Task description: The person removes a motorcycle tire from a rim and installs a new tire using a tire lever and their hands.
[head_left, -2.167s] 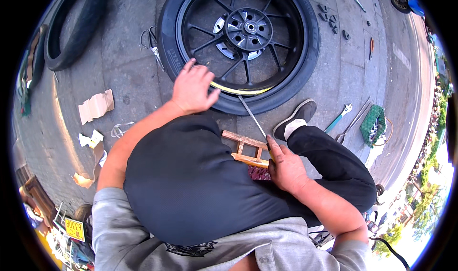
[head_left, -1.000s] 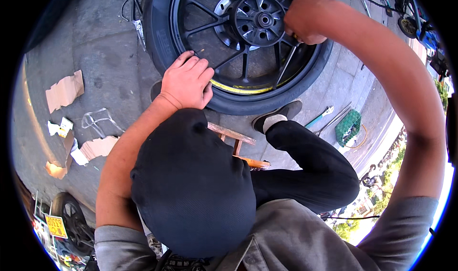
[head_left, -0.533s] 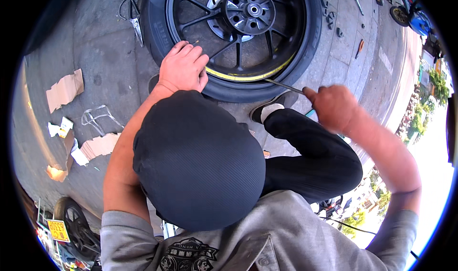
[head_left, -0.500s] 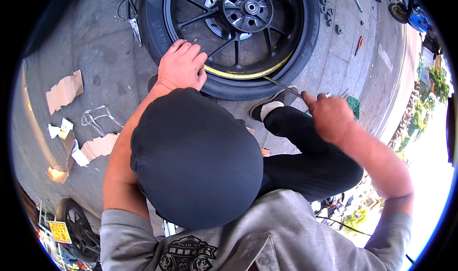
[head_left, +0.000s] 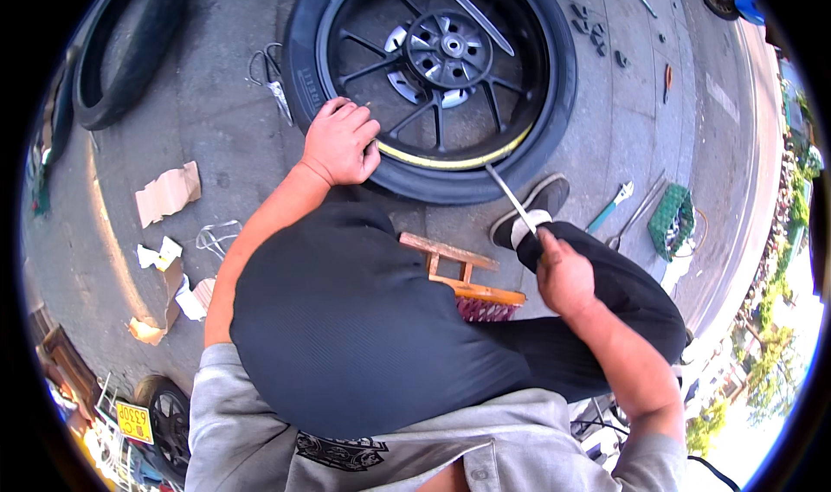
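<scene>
A black motorcycle tyre [head_left: 305, 68] lies flat on the ground around a black spoked wheel rim [head_left: 491, 102]. Along the rim's near edge runs a yellow strip [head_left: 433, 161]. My left hand [head_left: 340, 143] presses on the tyre's near left side at the rim edge, fingers curled; what they grip is hidden. In my closed right hand [head_left: 567, 276] is a slim metal tyre lever [head_left: 512, 196], its far tip at the near right edge of the rim beside the yellow strip. A long grey flat bar [head_left: 474, 12] lies across the far part of the wheel.
Scissors [head_left: 275, 85] lie left of the tyre, near torn cardboard [head_left: 168, 193]. A wooden stool [head_left: 450, 254] is by my leg. At right are an adjustable wrench [head_left: 613, 206], a green basket [head_left: 672, 222] and small black pieces [head_left: 597, 35]. A loose tyre [head_left: 91, 77] is far left.
My right hand has moved nearer to me and a little left, swinging the tyre lever steeper. My left hand stays on the tyre. The view has shifted, and the grey bar now shows over the wheel.
</scene>
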